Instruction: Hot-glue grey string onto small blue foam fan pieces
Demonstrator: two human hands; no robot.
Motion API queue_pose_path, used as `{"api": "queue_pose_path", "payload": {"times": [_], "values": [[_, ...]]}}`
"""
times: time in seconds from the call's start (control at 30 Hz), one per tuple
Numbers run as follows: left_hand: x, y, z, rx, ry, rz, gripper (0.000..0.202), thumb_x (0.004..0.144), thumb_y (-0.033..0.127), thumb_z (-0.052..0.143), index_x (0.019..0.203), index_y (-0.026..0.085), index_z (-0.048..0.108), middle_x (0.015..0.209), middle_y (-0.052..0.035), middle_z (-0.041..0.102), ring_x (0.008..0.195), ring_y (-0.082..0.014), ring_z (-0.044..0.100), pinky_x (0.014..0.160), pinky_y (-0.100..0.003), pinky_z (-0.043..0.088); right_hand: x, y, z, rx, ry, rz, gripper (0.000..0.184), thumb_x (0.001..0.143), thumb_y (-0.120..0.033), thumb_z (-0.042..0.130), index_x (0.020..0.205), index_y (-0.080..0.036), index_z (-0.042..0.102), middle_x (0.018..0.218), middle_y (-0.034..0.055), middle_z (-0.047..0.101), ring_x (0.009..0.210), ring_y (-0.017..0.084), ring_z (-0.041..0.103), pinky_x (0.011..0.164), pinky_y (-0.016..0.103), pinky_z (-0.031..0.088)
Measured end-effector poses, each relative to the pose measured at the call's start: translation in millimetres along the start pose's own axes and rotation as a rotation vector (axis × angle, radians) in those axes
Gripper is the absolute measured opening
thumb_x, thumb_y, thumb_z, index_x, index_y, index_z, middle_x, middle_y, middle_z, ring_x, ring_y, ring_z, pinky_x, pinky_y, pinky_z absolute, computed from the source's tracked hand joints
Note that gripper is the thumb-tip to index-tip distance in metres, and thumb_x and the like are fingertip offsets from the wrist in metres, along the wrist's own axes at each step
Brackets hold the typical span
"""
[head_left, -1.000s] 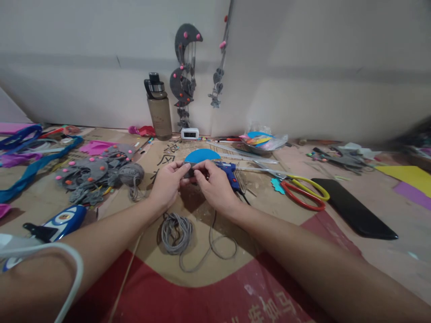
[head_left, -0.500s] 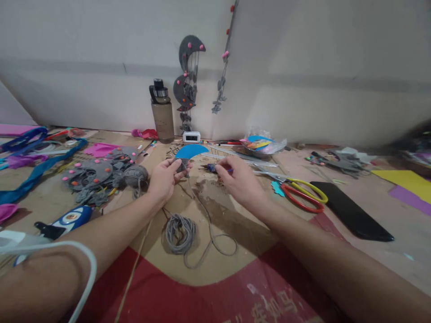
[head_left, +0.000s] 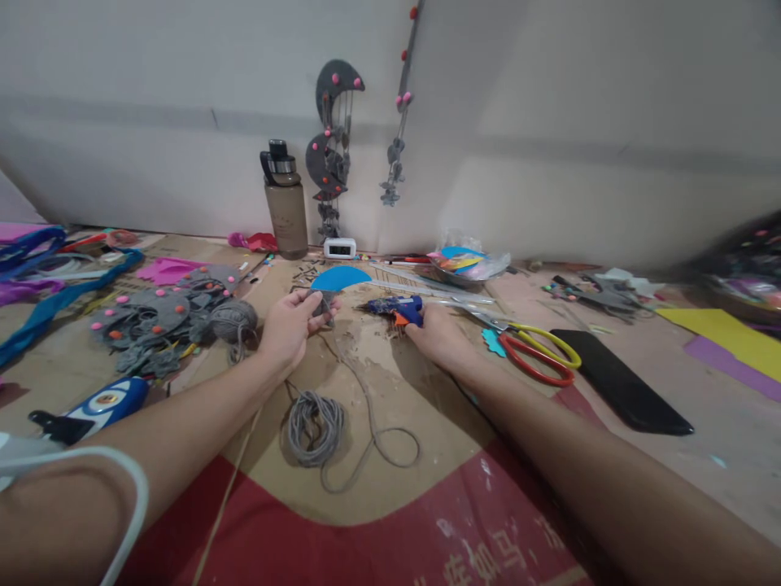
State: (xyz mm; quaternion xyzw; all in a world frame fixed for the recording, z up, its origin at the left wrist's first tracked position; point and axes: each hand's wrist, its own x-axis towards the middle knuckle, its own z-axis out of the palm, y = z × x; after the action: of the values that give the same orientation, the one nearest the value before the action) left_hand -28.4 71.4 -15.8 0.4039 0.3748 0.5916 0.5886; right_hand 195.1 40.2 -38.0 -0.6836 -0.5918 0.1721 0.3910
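One gun (head_left: 391, 306), one gray piece (head_left: 325, 308)
Left hand (head_left: 288, 327): pinching piece. Right hand (head_left: 444, 335): wrapped round gun. Bare cardboard (head_left: 403, 376) before gun.

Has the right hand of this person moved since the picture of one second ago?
Yes. Judged against the small white clock, the right hand has moved rightward, away from the left hand, and now grips the blue glue gun.

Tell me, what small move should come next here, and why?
Probably the right hand should bring the glue gun closer to the small grey piece: the right hand holds the gun, its nozzle points toward the left hand, which pinches the piece, and a gap separates nozzle and piece.
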Motion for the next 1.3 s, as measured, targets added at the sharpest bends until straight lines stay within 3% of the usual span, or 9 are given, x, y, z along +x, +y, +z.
{"api": "queue_pose_path", "payload": {"times": [0.17, 0.37, 0.53, 0.63, 0.77, 0.9, 0.97, 1.1, 1.3], "values": [[1, -3, -2.1, -0.003, -0.014, -0.002, 0.010, 0.072, 0.019, 0.065, 0.077, 0.010, 0.061, 0.076, -0.0079, 0.067, 0.071, -0.0159, 0.067, 0.067, -0.028, 0.056, -4, -12, -3, 0.170, 0.061, 0.080, 0.024, 0.068, -0.032, 0.054, 0.088, -0.021, 0.047, 0.072, 0.0028, 0.058, 0.060, 0.018, 0.052, 0.054, 0.030, 0.038], [1, -4, -3.0, -0.004, -0.010, -0.032, 0.007, 0.074, 0.016, 0.062, 0.074, 0.010, 0.059, 0.072, -0.0078, 0.067, 0.068, -0.0146, 0.067, 0.062, -0.025, 0.055, -6, -26, 1, 0.477, 0.027, 0.209, 0.016, 0.070, -0.033, 0.049, 0.080, -0.021, 0.048, 0.064, -0.0020, 0.051, 0.054, 0.013, 0.045, 0.049, 0.025, 0.035], [3, -5, -5.6, -0.028, 0.017, 0.000, 0.008, 0.073, 0.017, 0.063, 0.075, 0.011, 0.060, 0.075, -0.0072, 0.067, 0.070, -0.0139, 0.067, 0.065, -0.025, 0.055, -9, -25, -2, 0.636, 0.194, 0.156, 0.024, 0.075, -0.043, 0.049, 0.087, -0.022, 0.045, 0.071, -0.0021, 0.050, 0.058, 0.012, 0.047, 0.052, 0.025, 0.039], [4, -6, -6.5, -0.026, 0.009, 0.007, 0.011, 0.071, 0.019, 0.065, 0.076, 0.010, 0.061, 0.076, -0.0070, 0.067, 0.070, -0.0149, 0.067, 0.067, -0.028, 0.056, -16, -35, -5, 0.635, 0.224, 0.020, 0.028, 0.077, -0.042, 0.051, 0.096, -0.024, 0.043, 0.080, -0.0007, 0.054, 0.065, 0.012, 0.051, 0.060, 0.027, 0.043], [5, -6, -6.3, -0.006, 0.028, -0.029, 0.012, 0.068, 0.019, 0.068, 0.071, 0.012, 0.059, 0.069, -0.0055, 0.066, 0.069, -0.0160, 0.066, 0.064, -0.029, 0.056, -20, -67, -12, 0.557, 0.176, -0.255, 0.033, 0.077, -0.034, 0.056, 0.106, -0.025, 0.045, 0.104, 0.0052, 0.058, 0.088, 0.017, 0.055, 0.079, 0.033, 0.045], [4, -6, -7.9, -0.037, -0.007, 0.000, 0.018, 0.063, 0.022, 0.072, 0.069, 0.012, 0.058, 0.069, -0.0048, 0.066, 0.070, -0.0176, 0.067, 0.067, -0.031, 0.055, -12, -95, -19, 0.465, 0.115, -0.439, 0.027, 0.080, -0.034, 0.054, 0.104, -0.023, 0.053, 0.100, 0.0044, 0.060, 0.091, 0.020, 0.055, 0.083, 0.036, 0.044], [4, -6, -8.6, -0.040, -0.035, 0.015, 0.021, 0.062, 0.024, 0.074, 0.071, 0.012, 0.059, 0.071, -0.0046, 0.066, 0.071, -0.0177, 0.067, 0.069, -0.031, 0.055, -10, -96, -16, 0.468, 0.116, -0.434, 0.029, 0.081, -0.036, 0.052, 0.106, -0.024, 0.052, 0.096, 0.0041, 0.060, 0.087, 0.020, 0.056, 0.080, 0.037, 0.045], [4, -5, -7.2, 0.001, 0.026, -0.035, 0.016, 0.064, 0.022, 0.071, 0.070, 0.012, 0.059, 0.068, -0.0048, 0.066, 0.066, -0.0158, 0.066, 0.060, -0.026, 0.054, -18, -76, 4, 0.432, 0.080, -0.311, 0.028, 0.082, -0.040, 0.050, 0.104, -0.022, 0.052, 0.090, 0.0053, 0.061, 0.078, 0.020, 0.056, 0.074, 0.037, 0.046], [4, -5, -6.2, -0.014, 0.035, -0.022, 0.014, 0.064, 0.020, 0.069, 0.070, 0.012, 0.059, 0.065, -0.0034, 0.065, 0.060, -0.0125, 0.063, 0.054, -0.022, 0.051, -25, -65, 22, 0.547, -0.158, -0.314, 0.026, 0.084, -0.036, 0.048, 0.105, -0.021, 0.051, 0.092, 0.0041, 0.063, 0.065, 0.014, 0.057, 0.065, 0.031, 0.047]]}}
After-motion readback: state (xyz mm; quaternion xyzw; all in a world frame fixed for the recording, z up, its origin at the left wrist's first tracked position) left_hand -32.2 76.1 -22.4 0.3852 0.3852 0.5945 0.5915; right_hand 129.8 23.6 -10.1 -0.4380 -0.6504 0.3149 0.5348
